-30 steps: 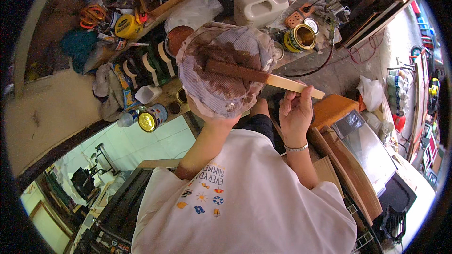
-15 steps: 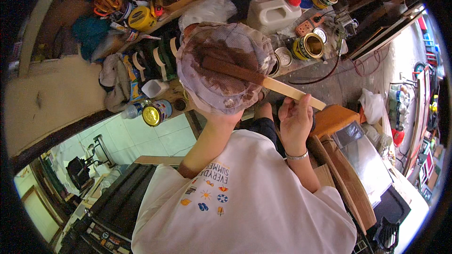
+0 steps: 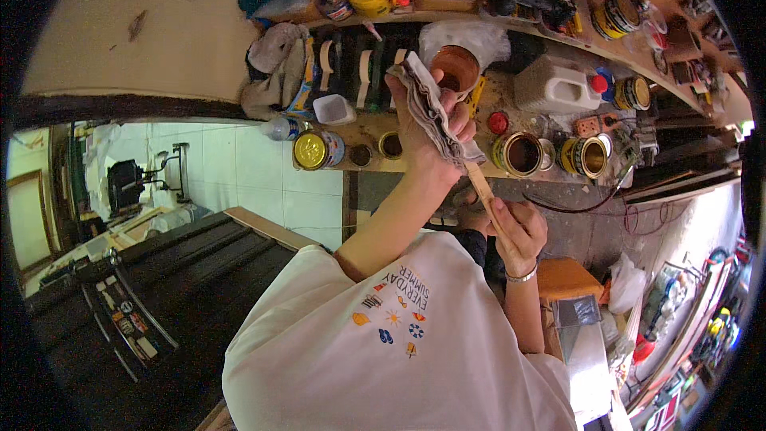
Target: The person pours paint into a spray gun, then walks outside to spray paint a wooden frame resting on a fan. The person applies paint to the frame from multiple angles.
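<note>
My left hand (image 3: 437, 136) grips a stained, crumpled cloth (image 3: 428, 102), now folded around the upper part of a flat wooden stick (image 3: 480, 184). My right hand (image 3: 519, 230) pinches the pale lower end of the stick, below and right of the cloth. Behind my left hand an open container with reddish-brown contents (image 3: 455, 62) sits on the workbench, and an open can of brown liquid (image 3: 522, 152) stands to the right of the cloth.
The cluttered workbench (image 3: 383, 166) holds more cans (image 3: 319, 149), a white jug (image 3: 550, 84) and rags (image 3: 271, 76). A shelf (image 3: 511, 28) with tools runs above it. A dark panel (image 3: 183, 287) lies at lower left; an orange box (image 3: 566, 279) and cable (image 3: 574, 206) are at right.
The cloth was spread flat with the stick across it; it is now folded up round the stick and tilted more upright. My right hand is lower, and the view has shifted.
</note>
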### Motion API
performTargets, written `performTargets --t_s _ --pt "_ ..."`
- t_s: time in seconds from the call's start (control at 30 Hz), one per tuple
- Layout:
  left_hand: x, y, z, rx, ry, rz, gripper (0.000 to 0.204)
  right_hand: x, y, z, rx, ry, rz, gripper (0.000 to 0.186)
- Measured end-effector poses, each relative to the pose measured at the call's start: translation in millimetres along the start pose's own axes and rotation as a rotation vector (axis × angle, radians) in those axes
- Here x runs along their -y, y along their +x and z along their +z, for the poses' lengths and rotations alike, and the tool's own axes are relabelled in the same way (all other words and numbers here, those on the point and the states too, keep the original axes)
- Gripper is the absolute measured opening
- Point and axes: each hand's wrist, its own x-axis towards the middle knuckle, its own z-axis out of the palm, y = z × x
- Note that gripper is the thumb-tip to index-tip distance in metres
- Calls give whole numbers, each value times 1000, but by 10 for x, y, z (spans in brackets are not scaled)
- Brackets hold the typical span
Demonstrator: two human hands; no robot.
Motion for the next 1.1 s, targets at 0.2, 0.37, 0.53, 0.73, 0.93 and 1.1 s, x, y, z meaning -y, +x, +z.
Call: performTargets --t_s 0.2,0.37,0.53,0.73,0.93,1.1 --pt "-858 64 -435 -418 349 141 42 134 245 3 117 156 -151 35" --pt "-2566 30 -688 -626 433 703 63 30 -373 -339 -199 342 546 34" --pt "-3084 211 -1145 -323 451 511 55 -80 -664 -234 -713 931 1497 29" --pt "-3833 621 -1696 -505 710 646 52 -81 -1349 541 -657 1326 1757 39" --pt "-2336 329 -1132 -594 1342 1035 41 -575 -1941 1343 -892 1370 1709 41" --pt "-1391 -452 -1383 -397 1651 326 34 -671 -1632 1740 -944 1437 1704 43"
